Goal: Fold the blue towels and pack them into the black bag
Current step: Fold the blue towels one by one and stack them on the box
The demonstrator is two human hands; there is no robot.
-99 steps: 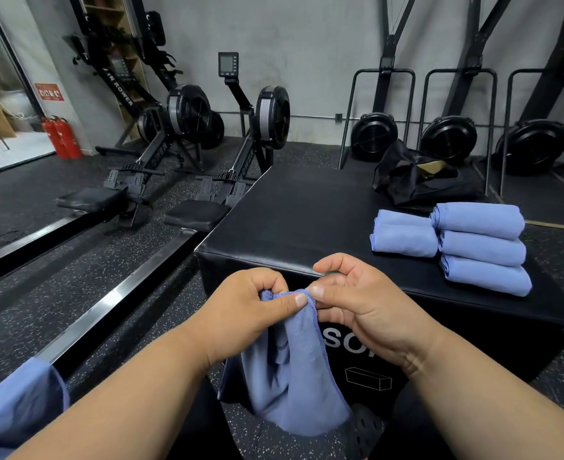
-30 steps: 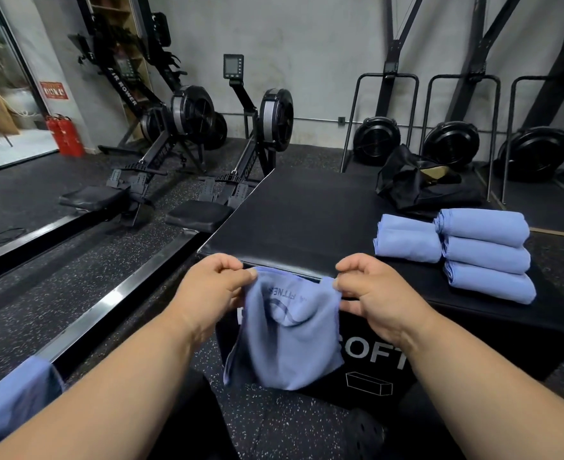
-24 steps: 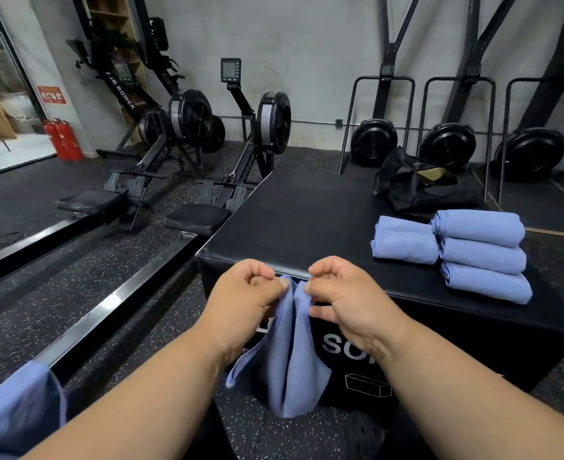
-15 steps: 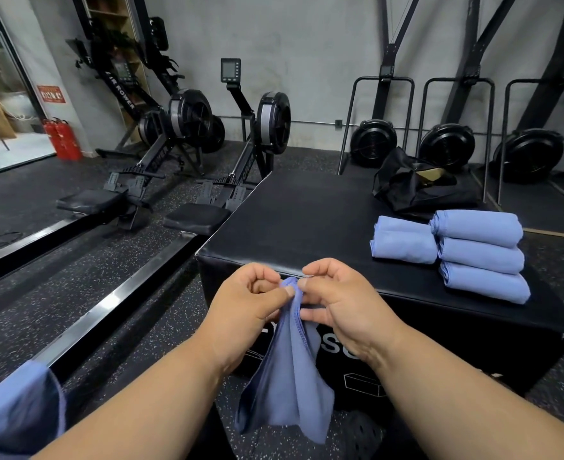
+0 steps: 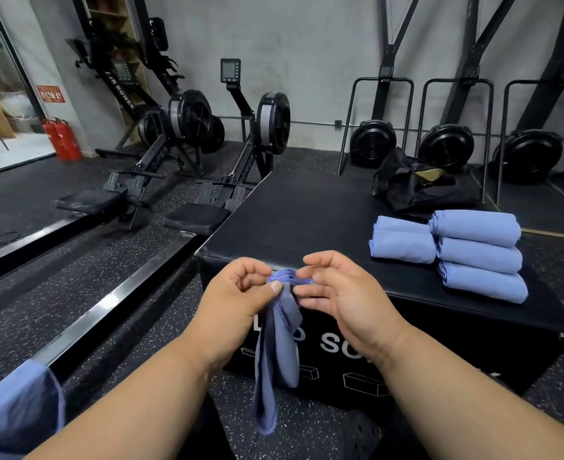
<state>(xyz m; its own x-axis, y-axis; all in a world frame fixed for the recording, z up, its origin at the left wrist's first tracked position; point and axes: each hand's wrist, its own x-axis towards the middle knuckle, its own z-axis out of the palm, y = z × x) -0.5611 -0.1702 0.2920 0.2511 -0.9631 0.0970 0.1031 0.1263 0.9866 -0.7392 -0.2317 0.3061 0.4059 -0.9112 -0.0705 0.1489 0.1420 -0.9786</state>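
Head view is showing a job partly done. Four or five folded towels are lying on the box, toward its right side: three are stacked in a pile, and what looks like two more are sitting just beside that pile on its left. Behind them, at the far right corner of the box, the black bag is sitting open and slumped, and no towel is showing inside it, though its inside is mostly hidden.

At the near edge of the box, the left hand is pinching the gathered top edge of another blue towel between thumb and fingers, so the cloth is hanging down in front of the box. The right hand is hovering just beside it with loosely bent fingers, touching or nearly touching the same edge but not clearly gripping it.

This towel is probably mid-fold. More blue cloth is showing far left of the box, possibly another towel waiting. Packing looks not yet begun.
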